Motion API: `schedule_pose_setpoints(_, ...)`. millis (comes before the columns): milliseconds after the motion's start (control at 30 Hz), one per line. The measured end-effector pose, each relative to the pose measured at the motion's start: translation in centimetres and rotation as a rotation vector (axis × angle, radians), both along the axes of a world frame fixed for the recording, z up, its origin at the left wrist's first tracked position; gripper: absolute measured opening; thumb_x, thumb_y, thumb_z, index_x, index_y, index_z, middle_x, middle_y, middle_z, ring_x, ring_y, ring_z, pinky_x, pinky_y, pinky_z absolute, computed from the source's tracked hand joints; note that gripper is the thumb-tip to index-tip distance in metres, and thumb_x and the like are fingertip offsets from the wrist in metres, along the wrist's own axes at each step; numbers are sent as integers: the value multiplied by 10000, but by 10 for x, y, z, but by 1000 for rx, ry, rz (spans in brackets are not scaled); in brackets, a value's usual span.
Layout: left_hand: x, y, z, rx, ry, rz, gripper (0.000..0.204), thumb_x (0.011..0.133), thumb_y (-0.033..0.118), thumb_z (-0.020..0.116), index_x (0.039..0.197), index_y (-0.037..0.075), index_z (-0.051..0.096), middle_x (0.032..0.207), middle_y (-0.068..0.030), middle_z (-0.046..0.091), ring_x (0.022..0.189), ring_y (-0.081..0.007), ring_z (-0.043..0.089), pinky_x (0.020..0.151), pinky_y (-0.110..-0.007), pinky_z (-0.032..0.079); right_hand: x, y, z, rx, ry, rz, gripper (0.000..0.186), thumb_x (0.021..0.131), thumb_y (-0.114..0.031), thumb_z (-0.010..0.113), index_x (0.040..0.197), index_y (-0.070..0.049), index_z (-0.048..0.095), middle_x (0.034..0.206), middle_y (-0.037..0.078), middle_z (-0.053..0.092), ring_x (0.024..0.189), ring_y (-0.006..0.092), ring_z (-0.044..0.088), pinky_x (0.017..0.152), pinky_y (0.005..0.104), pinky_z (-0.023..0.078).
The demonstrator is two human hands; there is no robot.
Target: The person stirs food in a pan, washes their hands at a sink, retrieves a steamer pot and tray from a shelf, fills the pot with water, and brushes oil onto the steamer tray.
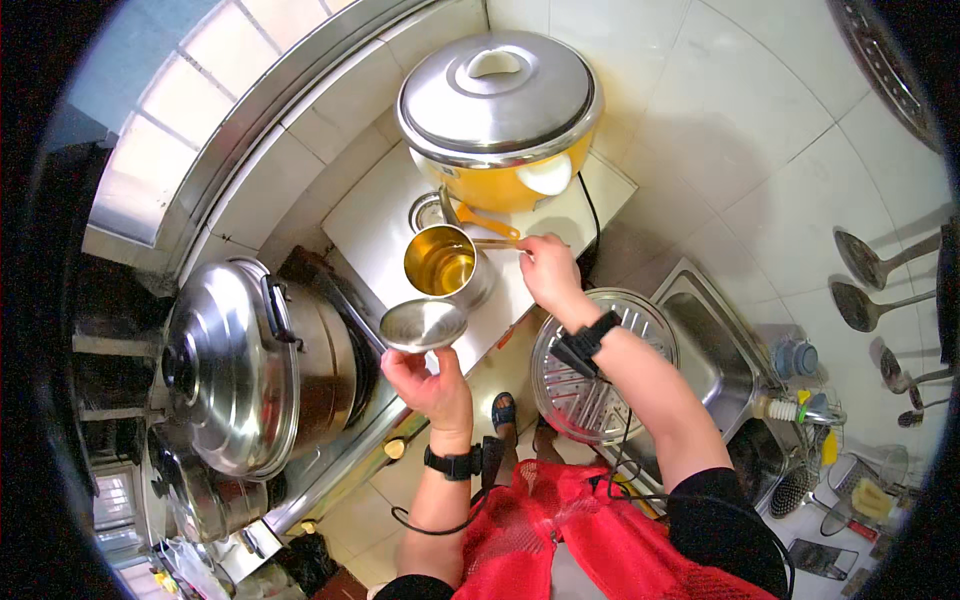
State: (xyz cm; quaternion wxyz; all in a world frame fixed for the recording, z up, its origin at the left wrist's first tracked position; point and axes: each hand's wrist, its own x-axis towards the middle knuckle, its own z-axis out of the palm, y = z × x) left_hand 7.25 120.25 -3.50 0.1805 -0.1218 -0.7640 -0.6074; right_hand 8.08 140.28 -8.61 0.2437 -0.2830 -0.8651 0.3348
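Observation:
A small round metal lid is in my left hand, whose fingers are closed on its lower edge. It is held tilted just in front of a metal pot. The pot stands uncovered on the white counter, with clear yellow liquid inside. My right hand is closed around a thin handle at the pot's right rim. Behind the pot lie an orange-handled tool and a small round metal piece, partly hidden.
A large yellow cooker with a steel lid stands behind. To the left are big steel pots. A round slotted metal tray rests beside the sink on the right. Ladles hang on the tiled wall. A black cord runs beside the cooker.

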Motion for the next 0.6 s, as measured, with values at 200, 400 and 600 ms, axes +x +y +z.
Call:
schedule_pose_setpoints(200, 8, -4, 6, 65, -220, -96, 382, 744, -34, 653, 1035, 34, 416, 987, -47, 494, 853, -113, 507, 726, -230, 419, -43, 13, -19, 302, -264, 29, 134, 768, -99, 534, 864, -74, 624, 872, 123, 591, 797, 303, 602, 669, 424, 495)
schedule_pose_setpoints(400, 4, -21, -22, -69, -366, -159, 404, 782, 4, 669, 1126, -8, 458, 952, -55, 577, 808, -113, 553, 738, -251, 469, -61, 7, -32, 408, -316, 49, 112, 754, -73, 530, 824, -34, 609, 869, 130, 591, 838, 299, 576, 708, 401, 474)
schedule_pose_setpoints(600, -9, -27, -34, -49, -546, -289, 202, 775, -37, 603, 977, -32, 590, 886, -64, 619, 737, -120, 595, 593, -241, 490, -60, 3, -31, 302, -194, -65, 93, 727, -92, 594, 814, -60, 596, 882, 106, 585, 839, 298, 556, 718, 413, 448)
